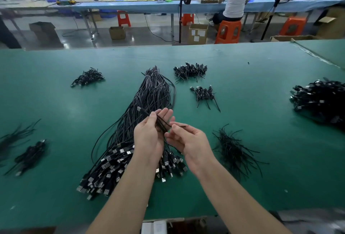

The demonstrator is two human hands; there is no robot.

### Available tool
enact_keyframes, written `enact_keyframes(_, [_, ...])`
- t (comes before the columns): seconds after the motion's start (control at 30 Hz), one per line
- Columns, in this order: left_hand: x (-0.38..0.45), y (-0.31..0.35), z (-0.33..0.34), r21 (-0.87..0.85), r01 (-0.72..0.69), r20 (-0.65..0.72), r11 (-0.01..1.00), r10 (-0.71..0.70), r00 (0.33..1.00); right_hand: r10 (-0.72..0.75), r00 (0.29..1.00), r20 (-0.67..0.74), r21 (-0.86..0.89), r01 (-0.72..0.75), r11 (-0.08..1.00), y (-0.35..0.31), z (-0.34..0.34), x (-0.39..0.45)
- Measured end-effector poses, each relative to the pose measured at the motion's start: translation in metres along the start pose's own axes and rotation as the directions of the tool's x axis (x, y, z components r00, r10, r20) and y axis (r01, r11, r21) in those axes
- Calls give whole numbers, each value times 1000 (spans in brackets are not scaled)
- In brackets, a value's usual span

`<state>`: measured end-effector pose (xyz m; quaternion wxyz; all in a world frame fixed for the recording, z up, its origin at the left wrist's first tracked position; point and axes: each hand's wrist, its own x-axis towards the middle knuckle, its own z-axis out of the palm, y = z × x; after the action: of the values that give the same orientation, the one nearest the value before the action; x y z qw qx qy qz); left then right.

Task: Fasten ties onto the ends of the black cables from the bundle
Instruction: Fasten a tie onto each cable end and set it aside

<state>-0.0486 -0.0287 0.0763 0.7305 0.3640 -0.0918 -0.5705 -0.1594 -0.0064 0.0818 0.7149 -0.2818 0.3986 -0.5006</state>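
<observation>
Both forearms reach out over the green table [56, 103]. Left hand [149, 136] grips a folded cable [149, 115], its plug poking up past the fingers, while the right hand [188, 140] pinches a thin black tie [182, 126] beside the fold. Directly beneath lies the bundle [149, 99], plugs fanned toward the camera. Loose ties [233, 147] lie to the right (finished coils [190, 71] sit farther back).
</observation>
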Motion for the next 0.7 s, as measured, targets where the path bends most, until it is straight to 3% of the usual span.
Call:
enact_keyframes(0.2, [0, -7, 1, -43, 51, -30, 998, -52, 998, 44, 999, 20, 95, -46, 994, 4, -7, -3])
enact_keyframes(0.53, [-5, -5, -4, 145, 32, 59, 989, -41, 997, -83, 990, 117, 139, 66, 988, -13, -16, -3])
enact_keyframes(0.7, [-2, 5, 6, 24, 125, 11, 992, -125, 992, -24, 994, 108, 180, 4, 984, 1, -23, -6])
